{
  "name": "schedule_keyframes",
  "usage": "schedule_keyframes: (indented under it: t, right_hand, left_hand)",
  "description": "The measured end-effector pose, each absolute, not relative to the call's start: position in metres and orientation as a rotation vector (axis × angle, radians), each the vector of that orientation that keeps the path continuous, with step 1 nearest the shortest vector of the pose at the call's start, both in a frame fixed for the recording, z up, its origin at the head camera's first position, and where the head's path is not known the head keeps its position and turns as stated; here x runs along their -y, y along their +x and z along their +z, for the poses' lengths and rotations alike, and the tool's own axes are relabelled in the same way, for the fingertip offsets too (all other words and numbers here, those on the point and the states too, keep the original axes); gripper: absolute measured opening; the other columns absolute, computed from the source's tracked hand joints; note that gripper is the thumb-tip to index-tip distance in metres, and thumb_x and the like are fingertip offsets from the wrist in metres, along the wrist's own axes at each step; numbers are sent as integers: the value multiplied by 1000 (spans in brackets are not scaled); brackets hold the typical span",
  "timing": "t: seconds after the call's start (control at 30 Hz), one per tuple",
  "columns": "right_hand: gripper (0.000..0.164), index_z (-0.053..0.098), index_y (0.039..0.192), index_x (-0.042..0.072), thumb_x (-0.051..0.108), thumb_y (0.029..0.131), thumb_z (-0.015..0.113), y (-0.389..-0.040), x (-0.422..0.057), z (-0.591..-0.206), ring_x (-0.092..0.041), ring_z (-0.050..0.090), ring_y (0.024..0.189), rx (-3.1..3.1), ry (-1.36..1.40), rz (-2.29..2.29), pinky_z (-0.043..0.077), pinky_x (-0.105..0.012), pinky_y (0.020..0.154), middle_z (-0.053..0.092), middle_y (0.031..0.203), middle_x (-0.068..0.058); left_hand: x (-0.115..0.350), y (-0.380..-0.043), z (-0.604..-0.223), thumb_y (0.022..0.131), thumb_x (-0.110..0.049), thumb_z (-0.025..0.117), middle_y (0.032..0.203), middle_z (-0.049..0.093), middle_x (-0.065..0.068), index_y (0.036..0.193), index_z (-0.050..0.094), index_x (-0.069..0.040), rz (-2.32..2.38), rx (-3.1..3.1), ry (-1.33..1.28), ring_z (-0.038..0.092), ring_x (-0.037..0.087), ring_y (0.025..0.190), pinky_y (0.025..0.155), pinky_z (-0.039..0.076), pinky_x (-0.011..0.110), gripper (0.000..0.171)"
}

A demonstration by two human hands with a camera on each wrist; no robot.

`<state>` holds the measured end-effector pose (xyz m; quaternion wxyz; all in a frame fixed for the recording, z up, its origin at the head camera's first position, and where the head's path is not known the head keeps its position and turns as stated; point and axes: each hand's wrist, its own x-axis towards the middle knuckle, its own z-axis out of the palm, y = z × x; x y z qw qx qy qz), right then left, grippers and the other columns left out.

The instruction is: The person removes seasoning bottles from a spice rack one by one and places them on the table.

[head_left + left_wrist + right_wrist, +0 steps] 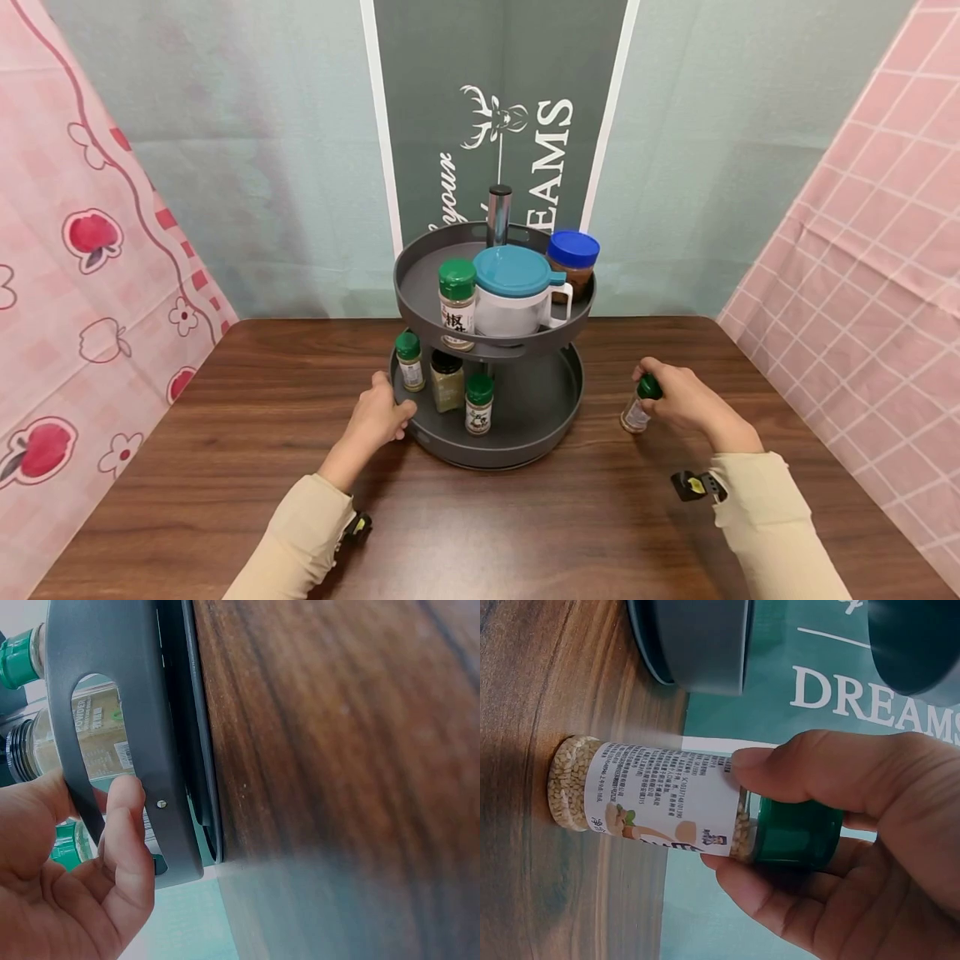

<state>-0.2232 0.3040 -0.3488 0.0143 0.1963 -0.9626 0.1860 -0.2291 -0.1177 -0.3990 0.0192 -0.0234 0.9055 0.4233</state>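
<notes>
1. Right of centre in the head view, the right hand (686,402) grips a sesame jar (660,799) around its green cap (799,834) and shoulder; the jar tilts slightly, and whether its base touches the counter (525,533) is unclear.
2. The jar is probably light, rigid and smooth, perhaps breakable; the cap's sides look the surest hold.
3. Lower left of centre, the left hand (375,415) grips the lower tray (487,455) by its rim.

Head view: blue-lidded jar (575,260) partly behind white jug (507,310); cloth lettering (552,154) cut short by rack (487,455); left sleeve (298,529), right sleeve (772,521) cropped at bottom edge. Bottle (636,415) label too small to read; cap (649,386) partly under right hand (684,400).
</notes>
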Motion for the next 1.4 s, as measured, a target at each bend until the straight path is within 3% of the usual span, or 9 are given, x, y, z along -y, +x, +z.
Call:
schedule_keyframes:
  t: [0.33, 0.57, 0.7, 0.87, 1.0, 1.1, 1.23, 1.4]
  right_hand:
    - [31, 52, 103, 2, 1, 77, 68, -220, -306, -352, -23, 55, 68, 3038, 593, 590, 45, -37, 58, 58, 83, -10]
    - [52, 48, 126, -3, 8, 79, 67, -217, -305, -340, -17, 49, 63, 3058, 572, 593, 40, -33, 56, 57, 82, -6]
    - [51, 51, 125, -3, 11, 78, 69, -216, -305, -333, -18, 47, 65, 3017, 611, 519, 38, -35, 58, 58, 85, -8]
    - [48, 55, 121, -3, 14, 79, 71, -215, -306, -330, -22, 51, 72, 2992, 610, 472, 40, -37, 62, 60, 95, -13]
    - [48, 54, 121, -3, 15, 80, 71, -216, -307, -331, -24, 50, 73, 2986, 616, 471, 39, -38, 61, 60, 97, -17]
    - [47, 54, 122, -2, 15, 81, 70, -213, -306, -330, -32, 55, 87, 2962, 624, 446, 43, -45, 69, 57, 107, -24]
    - [47, 54, 123, -2, 16, 82, 69, -208, -299, -323, -43, 51, 104, 2941, 644, 429, 42, -54, 79, 53, 116, -29]
    - [46, 55, 122, -2, 16, 82, 69, -200, -283, -314, -43, 52, 104, 2898, 716, 416, 42, -55, 80, 54, 115, -27]
  left_hand:
    - [117, -226, -402, 79, -8, 59, 55, 56, 7, 113, 35, 8, 1313, -2809, -38, 54, 13, 40, 41, 45, 27, 44]
    - [122, -228, -395, 82, -15, 60, 58, 58, 5, 114, 39, 8, 1183, -2872, 20, 57, 14, 44, 47, 46, 30, 45]
    - [130, -230, -387, 83, -30, 65, 74, 62, 9, 114, 48, 6, 966, -2990, 68, 62, 25, 66, 57, 46, 39, 50]
    - [135, -231, -381, 83, -38, 65, 88, 59, 14, 106, 55, 2, 867, -3049, 101, 57, 34, 86, 67, 44, 47, 48]
    - [136, -231, -381, 83, -38, 65, 102, 57, 21, 118, 51, 6, 868, -3031, 100, 55, 38, 95, 74, 44, 49, 57]
    - [137, -231, -381, 84, -38, 64, 112, 52, 26, 124, 49, 8, 858, -3049, 134, 53, 41, 100, 78, 43, 52, 62]
    - [141, -229, -379, 84, -36, 65, 109, 50, 25, 121, 53, 6, 864, -3117, 262, 51, 41, 98, 79, 42, 51, 58]
    - [146, -225, -376, 84, -34, 67, 99, 52, 16, 118, 59, 2, 821, -3179, 515, 48, 33, 89, 73, 40, 47, 50]
